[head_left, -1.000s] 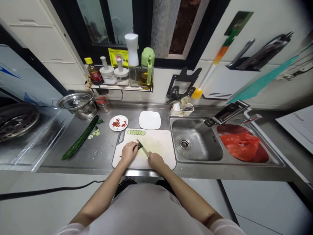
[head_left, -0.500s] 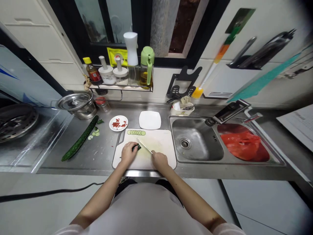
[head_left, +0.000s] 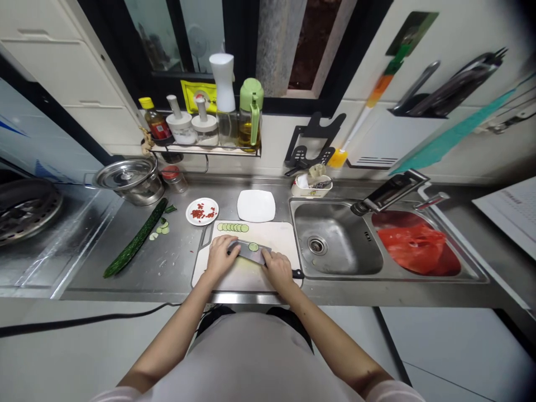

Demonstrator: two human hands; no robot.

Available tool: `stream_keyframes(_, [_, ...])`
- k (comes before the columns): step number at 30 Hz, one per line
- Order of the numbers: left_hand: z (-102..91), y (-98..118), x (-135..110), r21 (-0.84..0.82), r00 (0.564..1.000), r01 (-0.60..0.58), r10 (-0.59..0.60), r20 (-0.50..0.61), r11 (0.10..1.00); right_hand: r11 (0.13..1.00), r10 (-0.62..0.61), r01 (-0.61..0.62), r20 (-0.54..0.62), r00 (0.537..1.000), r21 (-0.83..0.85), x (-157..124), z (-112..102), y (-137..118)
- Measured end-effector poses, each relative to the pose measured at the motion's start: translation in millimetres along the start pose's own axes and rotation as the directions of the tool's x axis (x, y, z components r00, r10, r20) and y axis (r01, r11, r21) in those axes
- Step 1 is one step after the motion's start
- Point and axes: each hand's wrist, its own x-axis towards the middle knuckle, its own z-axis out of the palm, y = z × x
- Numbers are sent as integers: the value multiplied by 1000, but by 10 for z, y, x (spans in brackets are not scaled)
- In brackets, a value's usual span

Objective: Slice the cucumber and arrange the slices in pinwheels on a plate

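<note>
My right hand (head_left: pixel 278 271) is closed round the black handle of a kitchen knife (head_left: pixel 248 254), its broad blade turned flat side up and angled to the left. A round cucumber slice (head_left: pixel 253 246) lies on that blade. My left hand (head_left: pixel 221 255) is closed at the blade's far end, around a dark green cucumber piece mostly hidden by the fingers. Both hands are over the white cutting board (head_left: pixel 276 234). An overlapping row of cucumber slices (head_left: pixel 233 228) lies along the board's upper left edge.
Behind the board are a white plate (head_left: pixel 256 205) and a round plate with chopped red bits (head_left: pixel 202 211). A whole cucumber (head_left: pixel 136 240) and small trimmings (head_left: pixel 162 228) lie to the left. The sink (head_left: pixel 337 240) adjoins on the right; a red plastic bag (head_left: pixel 412 248) fills its second basin.
The knife has turned from edge-down to lying flat, and a cucumber slice now shows on its blade. My left hand has shifted slightly toward the blade.
</note>
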Motion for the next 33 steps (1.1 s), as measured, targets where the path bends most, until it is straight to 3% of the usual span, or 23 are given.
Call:
stream_keyframes(5, [-29,254,73,162,992,-74,55,118,984,998,-59,59,-5,998,-16,10,-53,50])
stream_keyframes(13, [67,395,201,25,958,-53,44,284,998,990,-132,133,15,991,-46,-17,-52,89])
stream_keyframes(16, [109,363,262,-48,965,21,-7,263,999,992,-125,125,12,992,-28,-33,-18,147])
stream_keyframes(19, [152,271,362,-117,969,193,-170,181,974,996,-86,86,6,996,-21,-79,20,234])
stream_keyframes(24, [267,131,588,-89,924,381,-375,76,920,1000,4,-4,0,1000,-17,-212,92,391])
stream_keyframes(27, [386,123,708,-23,910,411,-409,67,911,999,30,-30,6,1000,-13,-272,138,461])
stream_keyframes(33, [554,148,871,116,927,355,-365,85,928,997,79,-80,16,997,17,-290,194,528])
